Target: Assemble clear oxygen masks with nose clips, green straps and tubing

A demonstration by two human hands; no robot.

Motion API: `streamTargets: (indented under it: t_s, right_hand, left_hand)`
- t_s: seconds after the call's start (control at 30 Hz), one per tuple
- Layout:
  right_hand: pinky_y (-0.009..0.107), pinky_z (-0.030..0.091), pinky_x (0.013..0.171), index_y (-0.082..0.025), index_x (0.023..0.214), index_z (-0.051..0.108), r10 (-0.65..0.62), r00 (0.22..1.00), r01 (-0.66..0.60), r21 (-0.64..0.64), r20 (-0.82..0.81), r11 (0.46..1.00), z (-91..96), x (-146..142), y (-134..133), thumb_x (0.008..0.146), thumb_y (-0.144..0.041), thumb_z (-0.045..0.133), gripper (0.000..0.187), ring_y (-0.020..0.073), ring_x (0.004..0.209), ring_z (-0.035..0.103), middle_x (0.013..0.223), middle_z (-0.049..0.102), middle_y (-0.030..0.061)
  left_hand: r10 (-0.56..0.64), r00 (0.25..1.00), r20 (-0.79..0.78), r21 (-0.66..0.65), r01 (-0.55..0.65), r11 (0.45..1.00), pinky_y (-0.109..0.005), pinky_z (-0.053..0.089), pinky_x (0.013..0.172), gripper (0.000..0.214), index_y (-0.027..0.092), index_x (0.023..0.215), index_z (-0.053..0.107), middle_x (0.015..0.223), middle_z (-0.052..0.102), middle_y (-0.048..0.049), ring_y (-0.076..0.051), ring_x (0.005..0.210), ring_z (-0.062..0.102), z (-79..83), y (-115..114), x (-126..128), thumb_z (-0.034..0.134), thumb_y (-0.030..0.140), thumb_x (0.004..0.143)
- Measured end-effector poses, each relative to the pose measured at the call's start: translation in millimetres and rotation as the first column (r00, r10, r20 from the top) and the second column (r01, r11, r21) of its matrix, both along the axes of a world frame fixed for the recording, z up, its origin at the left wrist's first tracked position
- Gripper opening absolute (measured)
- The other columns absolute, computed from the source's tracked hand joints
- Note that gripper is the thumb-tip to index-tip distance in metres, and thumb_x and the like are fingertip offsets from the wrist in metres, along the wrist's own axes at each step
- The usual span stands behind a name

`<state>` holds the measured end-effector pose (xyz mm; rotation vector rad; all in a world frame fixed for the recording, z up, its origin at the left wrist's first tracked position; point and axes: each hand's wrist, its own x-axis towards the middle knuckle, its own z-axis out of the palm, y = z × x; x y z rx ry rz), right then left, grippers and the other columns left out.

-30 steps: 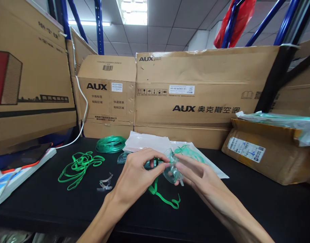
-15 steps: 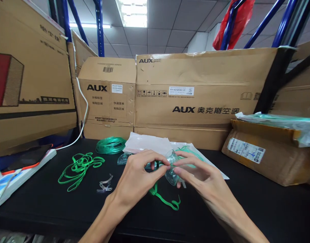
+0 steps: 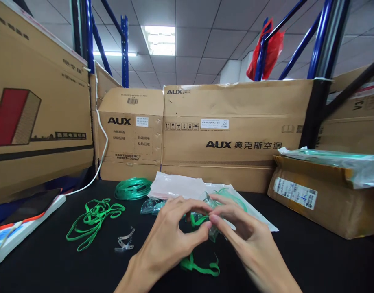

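My left hand (image 3: 171, 238) and my right hand (image 3: 240, 236) meet above the black table (image 3: 311, 260), both pinching a small clear plastic mask piece (image 3: 213, 232) with a green elastic strap (image 3: 199, 266) hanging from it down to the table. The fingertips of both hands are pressed together on the piece. Behind the hands lie a second clear mask piece (image 3: 150, 206) and flat plastic bags (image 3: 180, 185).
A heap of green straps (image 3: 93, 217), a small metal clip (image 3: 124, 243) and a coil of green tubing (image 3: 132, 188) lie to the left. A power strip with a phone (image 3: 28, 203) sits at far left. Cardboard boxes (image 3: 235, 134) wall the back; an open carton (image 3: 321, 199) stands at right.
Both hands have come nearer to me and lower in view, still holding the mask piece; the strap's loop now rests closer to the table's front. The view has tilted up a little.
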<state>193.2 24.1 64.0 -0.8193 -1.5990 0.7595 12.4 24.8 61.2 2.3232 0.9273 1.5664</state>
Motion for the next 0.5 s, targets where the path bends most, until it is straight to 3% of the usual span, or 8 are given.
streamTargets:
  t_s: [0.27,0.5]
  right_hand:
    - [0.034,0.051,0.106,-0.026,0.086,0.071,0.032,0.999,-0.032,0.017,0.02,0.999,0.5,7,-4,0.09,-0.047,0.071,0.021,0.0294,0.138,0.05,0.144,0.058,0.0069]
    - [0.035,0.054,0.103,-0.025,0.084,0.07,-0.047,0.999,0.046,0.048,0.018,0.998,8.6,15,-8,0.088,-0.048,0.071,0.023,0.0308,0.132,0.057,0.144,0.059,0.0065]
  left_hand:
    - [0.065,0.998,-0.021,0.062,-0.063,0.996,-0.035,0.044,0.08,0.023,0.03,0.101,0.068,0.094,0.074,0.0063,-0.02,0.084,0.061,0.2,-2,0,0.07,0.013,0.085]
    - [0.106,0.994,-0.022,0.038,-0.106,0.994,-0.034,0.044,0.083,0.023,0.031,0.1,0.068,0.092,0.071,0.006,-0.019,0.087,0.062,2.6,-2,-3,0.07,0.013,0.084]
